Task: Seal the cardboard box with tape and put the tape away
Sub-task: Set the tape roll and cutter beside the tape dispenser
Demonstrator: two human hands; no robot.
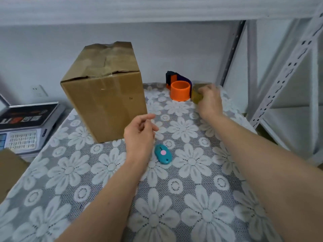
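Observation:
A tall brown cardboard box [104, 91] stands upright on the lace-covered table [192, 198], its top flaps down with a crumpled seam. At the back right, my right hand [209, 100] is closed around a brownish roll of tape [196, 96], which touches an orange and purple tape dispenser [180, 89]. My left hand [139, 135] hovers near the box's lower right corner, fingers loosely curled and holding nothing.
A small teal box cutter with a pink button [162, 154] lies just right of my left wrist. A weighing scale with a keypad [22, 126] sits to the left, below table level. A grey metal shelf frame [279, 81] rises on the right.

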